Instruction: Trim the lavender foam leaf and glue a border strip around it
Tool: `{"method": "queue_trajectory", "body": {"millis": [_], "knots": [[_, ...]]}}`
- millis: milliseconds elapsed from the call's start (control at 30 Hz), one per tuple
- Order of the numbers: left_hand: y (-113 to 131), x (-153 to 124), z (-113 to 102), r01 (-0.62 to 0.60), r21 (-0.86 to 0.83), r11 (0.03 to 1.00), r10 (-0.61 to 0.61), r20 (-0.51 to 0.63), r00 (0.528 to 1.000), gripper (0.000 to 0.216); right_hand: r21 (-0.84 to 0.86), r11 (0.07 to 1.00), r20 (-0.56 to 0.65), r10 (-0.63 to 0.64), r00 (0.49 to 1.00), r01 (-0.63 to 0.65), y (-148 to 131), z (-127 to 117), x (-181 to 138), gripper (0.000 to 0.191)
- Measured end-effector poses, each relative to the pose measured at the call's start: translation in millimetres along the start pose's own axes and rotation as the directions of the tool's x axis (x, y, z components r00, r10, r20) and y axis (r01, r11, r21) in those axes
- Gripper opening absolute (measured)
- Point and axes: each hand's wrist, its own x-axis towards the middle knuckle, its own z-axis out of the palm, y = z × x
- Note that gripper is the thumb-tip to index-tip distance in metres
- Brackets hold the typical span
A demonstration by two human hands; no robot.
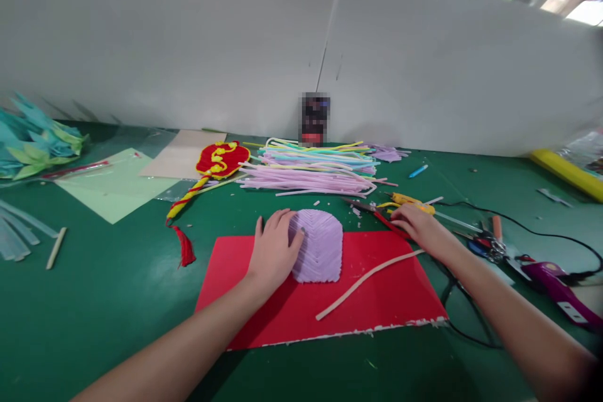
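Observation:
My left hand [277, 244] lies on the left edge of a lilac panel [320, 248] made of pipe cleaners laid side by side in a V pattern; its fingers are stretched out. The panel rests on a red board [264, 320]. Over at the board's upper right corner, my right hand [414, 224] has its fingers closed round the red handle of a pair of scissors [384, 218], whose dark blades point left. A loose pale pipe cleaner [365, 279] runs diagonally across the board below my right hand.
Pastel pipe cleaners [311, 176] are piled behind the board. A red and yellow fan-shaped ornament [221, 160] with a tassel lies to their left. On the right are a yellow glue gun [409, 200], a purple corded tool [556, 286] and cables. Teal flowers [38, 138] stand far left.

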Motion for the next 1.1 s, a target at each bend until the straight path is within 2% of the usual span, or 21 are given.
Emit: {"method": "queue_trajectory", "body": {"millis": [167,300,433,567,667,833,967,1100], "knots": [[-3,1,3,-0.003,0.012,1.000,0.004,-0.035,0.999,0.035,-0.010,0.996,-0.043,0.083,0.996,-0.084,-5,-6,8,0.018],[-4,1,5,0.017,0.034,0.999,-0.013,-0.120,0.993,0.035,0.034,0.982,-0.104,0.189,0.976,-0.187,-42,-6,14,0.021],[-3,-1,6,0.033,0.116,0.993,-0.015,-0.151,0.988,0.032,0.153,0.953,-0.044,0.272,0.961,-0.262,-90,15,20,0.021],[-1,-2,6,0.060,0.175,0.983,-0.035,-0.138,0.990,0.028,0.224,0.921,-0.058,0.339,0.939,-0.318,-118,41,28,0.024],[0,-2,5,0.076,0.144,0.987,-0.063,-0.098,0.993,0.025,0.271,0.893,-0.070,0.390,0.918,-0.359,-123,50,34,0.023],[0,-1,1,0.095,0.050,0.994,-0.090,-0.090,0.992,0.025,0.335,0.848,-0.077,0.460,0.885,-0.411,-119,51,44,0.020],[-1,1,2,0.088,0.033,0.996,-0.085,-0.082,0.993,0.028,0.354,0.842,-0.104,0.469,0.877,-0.408,-114,57,52,0.020],[-5,2,4,0.065,0.053,0.997,-0.061,-0.074,0.995,0.031,0.359,0.864,-0.149,0.427,0.892,-0.354,-113,60,53,0.023]]}}
